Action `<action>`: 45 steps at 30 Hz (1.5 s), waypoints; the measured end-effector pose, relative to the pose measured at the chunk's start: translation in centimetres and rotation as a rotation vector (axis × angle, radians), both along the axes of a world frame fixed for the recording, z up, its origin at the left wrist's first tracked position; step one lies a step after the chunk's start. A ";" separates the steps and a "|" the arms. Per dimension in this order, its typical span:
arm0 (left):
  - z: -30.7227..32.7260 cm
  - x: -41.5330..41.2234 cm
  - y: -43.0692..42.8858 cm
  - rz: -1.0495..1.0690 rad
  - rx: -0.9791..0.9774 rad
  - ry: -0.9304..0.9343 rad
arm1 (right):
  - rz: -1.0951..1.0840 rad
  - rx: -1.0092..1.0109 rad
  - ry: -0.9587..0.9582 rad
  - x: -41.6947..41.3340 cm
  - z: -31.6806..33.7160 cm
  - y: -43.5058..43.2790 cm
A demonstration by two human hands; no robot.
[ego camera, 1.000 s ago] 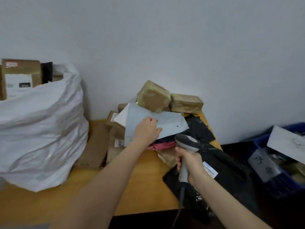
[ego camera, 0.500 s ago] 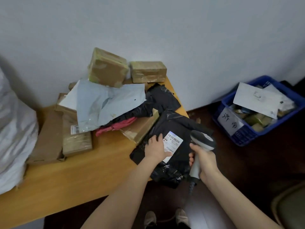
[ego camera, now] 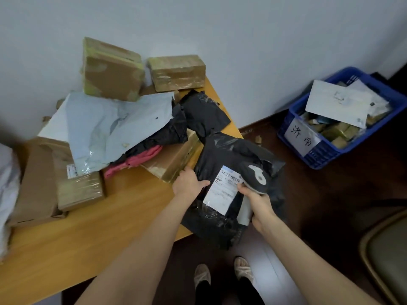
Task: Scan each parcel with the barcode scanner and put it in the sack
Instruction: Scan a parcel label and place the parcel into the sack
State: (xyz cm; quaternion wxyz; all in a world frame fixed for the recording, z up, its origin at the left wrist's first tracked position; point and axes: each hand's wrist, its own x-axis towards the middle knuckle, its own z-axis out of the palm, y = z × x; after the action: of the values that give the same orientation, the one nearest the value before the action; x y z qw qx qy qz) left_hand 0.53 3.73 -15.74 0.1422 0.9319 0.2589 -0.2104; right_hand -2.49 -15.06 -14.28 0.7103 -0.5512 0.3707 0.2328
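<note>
Black parcel (ego camera: 229, 155), a crinkled plastic mailer, lies on the near right corner of the desk (ego camera: 88, 238) and hangs over its edge, white shipping label (ego camera: 221, 190) face up. The left hand (ego camera: 187, 183) lies flat on the bag just left of the label, fingers straight and pointing at it. The right hand (ego camera: 257, 201) is curled round the grip of the barcode scanner (ego camera: 253, 177), whose grey head sits over the label's far right end. Just left of the left hand, and touching the parcel, is a taped brown box (ego camera: 174, 159); on it lie a pink item (ego camera: 136, 159), a second black bag (ego camera: 204, 111) and a pale blue mailer (ego camera: 110, 130). Two more taped boxes (ego camera: 178, 72) stand far back against the wall, and flat cartons (ego camera: 37, 183) lie to the left. Only a white sliver of the sack (ego camera: 6, 194) shows, cut off at the left edge. On the floor to the right is a blue crate (ego camera: 326, 160) of small packets with a white envelope (ego camera: 337, 103) on top and a handwritten sign (ego camera: 301, 137). A chair (ego camera: 387, 256) is cut off near right. The scanner's window faces down and is hidden, the right hand covers most of its grip, and the label's print is too small to read.
</note>
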 end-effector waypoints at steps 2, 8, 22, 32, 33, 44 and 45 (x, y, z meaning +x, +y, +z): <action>0.7 -0.1 -0.1 -0.032 0.016 -0.044 | -0.012 0.036 0.003 0.0 0.1 0.1; 6.9 1.6 0.2 -0.188 0.167 -0.419 | -0.031 0.156 -0.039 0.6 2.0 1.4; 20.3 2.0 8.2 0.157 -0.244 -0.597 | 0.126 0.262 -0.168 -1.1 9.8 2.6; 20.8 -5.4 12.0 0.725 -0.992 -0.591 | 0.302 0.101 -0.394 -6.2 17.0 6.4; 20.6 -6.1 12.5 0.745 -1.009 -0.612 | 0.327 0.094 -0.404 -6.7 17.4 6.8; 19.0 -9.8 16.4 0.817 -1.019 -0.731 | 0.533 -0.021 -0.484 -9.5 19.4 9.8; 18.9 -9.9 16.7 0.826 -1.019 -0.734 | 0.537 -0.024 -0.484 -9.6 19.5 10.0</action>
State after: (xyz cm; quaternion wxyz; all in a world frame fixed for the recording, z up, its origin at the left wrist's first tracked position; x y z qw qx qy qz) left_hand -9.37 20.46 3.20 0.7007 0.5879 0.3940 0.0907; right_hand -12.11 -5.10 5.18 0.6844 -0.6764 0.0363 0.2695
